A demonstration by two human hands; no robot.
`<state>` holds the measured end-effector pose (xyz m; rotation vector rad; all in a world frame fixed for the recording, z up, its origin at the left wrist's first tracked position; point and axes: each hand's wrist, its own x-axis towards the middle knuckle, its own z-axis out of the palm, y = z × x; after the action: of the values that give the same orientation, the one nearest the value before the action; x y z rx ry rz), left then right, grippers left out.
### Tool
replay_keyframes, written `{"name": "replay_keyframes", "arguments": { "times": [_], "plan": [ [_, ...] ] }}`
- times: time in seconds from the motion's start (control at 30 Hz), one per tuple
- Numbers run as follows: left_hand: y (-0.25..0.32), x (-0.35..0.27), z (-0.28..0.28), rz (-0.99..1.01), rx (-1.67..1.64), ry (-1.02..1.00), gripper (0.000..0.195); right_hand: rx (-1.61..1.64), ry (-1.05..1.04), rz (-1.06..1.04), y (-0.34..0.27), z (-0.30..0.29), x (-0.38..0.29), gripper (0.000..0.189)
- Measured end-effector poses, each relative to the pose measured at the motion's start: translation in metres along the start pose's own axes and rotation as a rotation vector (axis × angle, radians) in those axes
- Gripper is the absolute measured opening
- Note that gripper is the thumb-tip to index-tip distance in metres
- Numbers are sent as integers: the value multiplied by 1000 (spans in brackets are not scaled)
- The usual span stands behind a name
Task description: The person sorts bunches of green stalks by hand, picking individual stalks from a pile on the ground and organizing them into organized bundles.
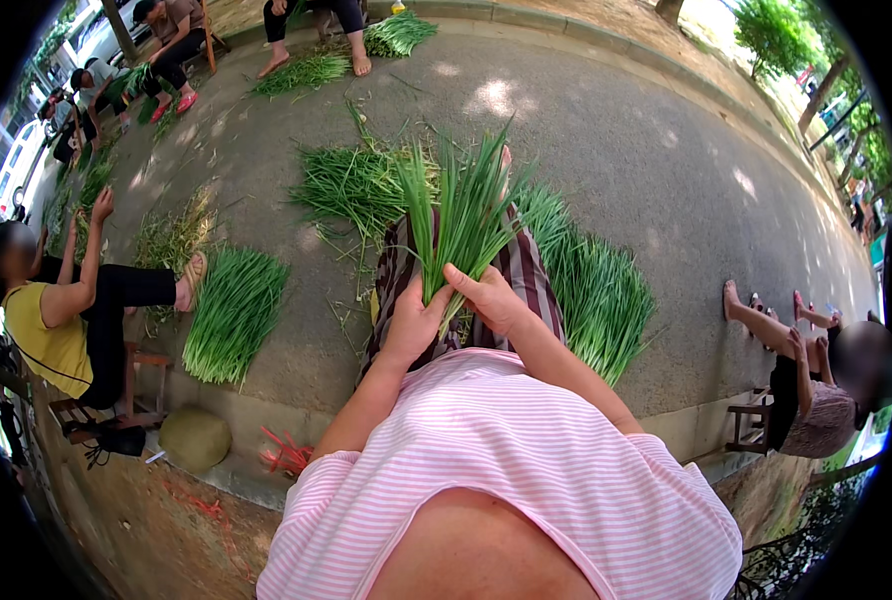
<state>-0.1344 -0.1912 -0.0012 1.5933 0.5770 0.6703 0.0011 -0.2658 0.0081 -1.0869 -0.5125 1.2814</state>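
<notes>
Above my lap, my left hand (414,319) and my right hand (487,296) grip a bunch of green garlic chives (457,217) by its pale lower stems, the leaves fanning away from me. A loose heap of chives (352,187) lies on the pavement beyond my left knee. Along my right leg stretches a thick, neater pile of chives (596,300), its pale ends towards me. My striped trousers (540,289) show under the bunch and on both sides of it.
Another chive pile (236,311) lies left, beside a seated person in a yellow top (48,322). Red plastic strings (287,454) and a round olive cushion (195,439) are near the kerb. A person sits on a wooden stool (750,424) at right. Several people sit farther off at upper left.
</notes>
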Motion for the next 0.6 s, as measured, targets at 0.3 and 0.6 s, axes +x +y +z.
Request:
{"name": "replay_keyframes", "arguments": {
  "times": [0.3,0.6],
  "plan": [
    [17,1,15,296,1094,0,51,66,9,-8,2,8,4,49],
    [32,0,16,177,433,-204,78,269,47,-49,1,-13,9,39]
  ]
}}
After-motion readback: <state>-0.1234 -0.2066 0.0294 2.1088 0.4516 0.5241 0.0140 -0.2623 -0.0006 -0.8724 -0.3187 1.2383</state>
